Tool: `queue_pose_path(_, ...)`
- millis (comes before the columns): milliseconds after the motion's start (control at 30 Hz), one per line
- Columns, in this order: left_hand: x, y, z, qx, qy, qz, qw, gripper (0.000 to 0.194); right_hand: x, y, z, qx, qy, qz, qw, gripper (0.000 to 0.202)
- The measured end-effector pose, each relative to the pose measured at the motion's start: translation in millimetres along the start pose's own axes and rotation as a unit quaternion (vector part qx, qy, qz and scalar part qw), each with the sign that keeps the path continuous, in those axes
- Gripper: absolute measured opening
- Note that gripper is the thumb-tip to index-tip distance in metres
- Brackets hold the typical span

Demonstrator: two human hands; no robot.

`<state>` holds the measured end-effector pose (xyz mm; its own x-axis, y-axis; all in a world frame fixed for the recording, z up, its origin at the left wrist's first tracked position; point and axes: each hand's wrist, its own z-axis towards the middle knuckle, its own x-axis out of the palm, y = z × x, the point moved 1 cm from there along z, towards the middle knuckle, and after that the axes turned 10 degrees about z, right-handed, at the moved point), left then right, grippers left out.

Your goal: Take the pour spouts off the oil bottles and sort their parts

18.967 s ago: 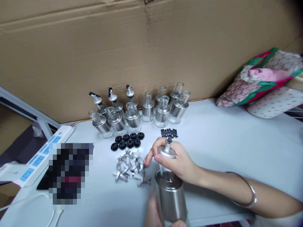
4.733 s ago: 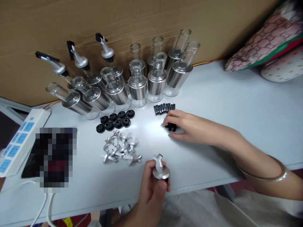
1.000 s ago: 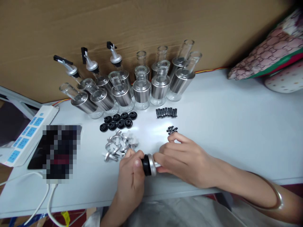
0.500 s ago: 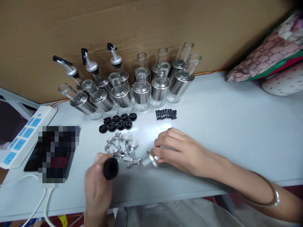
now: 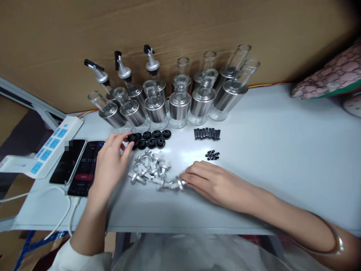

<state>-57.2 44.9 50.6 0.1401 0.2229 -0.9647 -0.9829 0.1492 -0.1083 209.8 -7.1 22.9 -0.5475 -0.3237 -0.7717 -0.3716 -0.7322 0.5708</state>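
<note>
My left hand (image 5: 113, 162) is at the left end of the group of black ribbed stoppers (image 5: 147, 136), its thumb and fingers around one black stopper (image 5: 132, 138). My right hand (image 5: 217, 184) pinches a silver spout piece (image 5: 179, 183) at its right end, low over the table. Just left of that piece lies a loose pile of silver spout pieces (image 5: 146, 169). Beyond my right hand are a row of short black tubes (image 5: 207, 133) and a small cluster of black parts (image 5: 212, 155).
Two rows of glass bottles with steel sleeves (image 5: 179, 107) stand at the back; three carry spouts. Two phones (image 5: 84, 165), a power strip (image 5: 56, 145) and white cables are on the left. A patterned cloth item (image 5: 327, 81) sits at the back right.
My left hand has moved forward from the table's front to the black stoppers. The right hand keeps the silver piece, now close against the pile. The view has shifted, showing the small black cluster.
</note>
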Motion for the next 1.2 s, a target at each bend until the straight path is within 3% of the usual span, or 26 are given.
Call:
queue_pose_path(200,21.6,-10.8,26.6,0.055,0.033,0.024,0.998,0.032,2.7,1.3,0.4,0.004,0.010,0.003,1.000,0.031)
queue_pose_path(367,33.3,-7.9,27.1,0.064,0.033,0.010,0.997,0.036,4.9,-1.0,-0.6,0.008,0.029,0.007,1.000,0.028)
queue_pose_path(600,33.4,-4.4,19.4,0.052,0.024,-0.019,0.998,0.033,5.3,-1.9,1.4,0.058,0.061,0.006,0.996,0.020)
queue_pose_path(733,33.6,-6.3,17.8,0.064,0.002,-0.020,0.998,0.018,3.8,0.4,3.2,0.048,0.047,0.006,0.998,0.025)
queue_pose_path(933,33.5,-6.5,16.1,0.088,-0.008,-0.029,0.996,0.019,4.2,0.9,2.8,0.036,0.024,0.015,0.999,0.027)
queue_pose_path(1200,34.6,-6.3,15.0,0.092,-0.052,0.043,0.993,0.015,8.7,0.4,0.3,0.004,0.038,0.013,0.999,0.030)
